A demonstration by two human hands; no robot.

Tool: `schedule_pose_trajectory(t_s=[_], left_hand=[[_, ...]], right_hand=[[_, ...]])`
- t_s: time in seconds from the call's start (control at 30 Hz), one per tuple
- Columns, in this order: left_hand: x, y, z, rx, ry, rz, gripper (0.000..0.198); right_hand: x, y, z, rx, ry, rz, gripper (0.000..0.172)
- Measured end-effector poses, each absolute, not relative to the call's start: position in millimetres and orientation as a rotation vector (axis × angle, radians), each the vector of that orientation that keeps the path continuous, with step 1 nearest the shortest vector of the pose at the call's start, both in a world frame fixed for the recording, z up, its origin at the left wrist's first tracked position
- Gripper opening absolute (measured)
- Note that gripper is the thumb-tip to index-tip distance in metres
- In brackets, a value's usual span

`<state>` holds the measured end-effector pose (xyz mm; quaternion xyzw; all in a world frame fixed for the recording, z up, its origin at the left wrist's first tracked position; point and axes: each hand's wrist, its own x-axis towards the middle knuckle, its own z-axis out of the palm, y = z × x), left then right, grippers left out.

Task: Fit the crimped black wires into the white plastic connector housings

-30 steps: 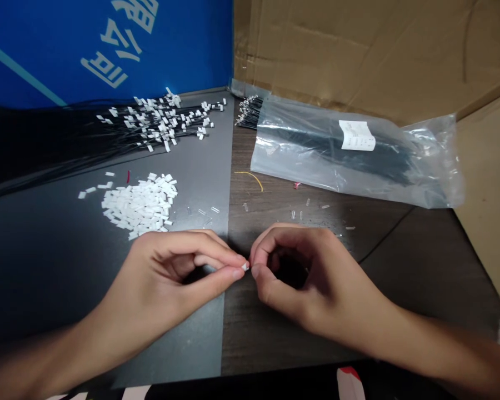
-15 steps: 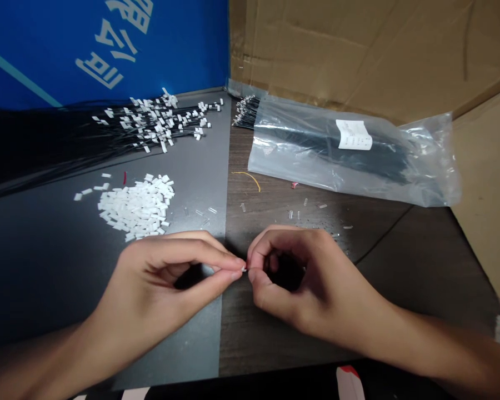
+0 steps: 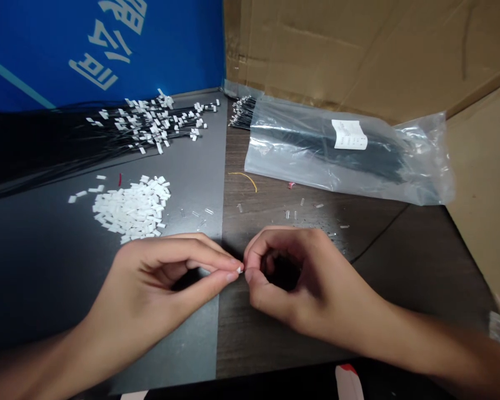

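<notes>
Between left fingers (image 3: 223, 259), white piece (image 3: 239, 270).

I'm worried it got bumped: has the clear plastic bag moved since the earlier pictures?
No, in no direction: everything sits slightly further left in view, but the clear plastic bag keeps its gap from the gray-brown table seam.

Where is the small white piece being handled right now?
In the head view, the small white piece is below centre, slightly left, pinched in the fingers of the left hand, close beside the right hand.
</notes>
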<state>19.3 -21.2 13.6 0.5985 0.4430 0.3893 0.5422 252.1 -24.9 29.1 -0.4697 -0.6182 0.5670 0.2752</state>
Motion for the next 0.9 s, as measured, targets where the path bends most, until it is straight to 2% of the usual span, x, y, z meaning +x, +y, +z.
schedule_pose_trajectory(t_s=[0.47,0.9], left_hand=[[14.4,-19.0,13.4,1.575,1.046,0.904,0.031],[16.7,-19.7,12.4,1.532,1.098,0.927,0.028]], right_hand=[[250.7,-24.4,28.0,-1.278,-1.651,1.500,0.007],[252.2,-22.9,27.8,-1.214,-1.593,1.629,0.009]])
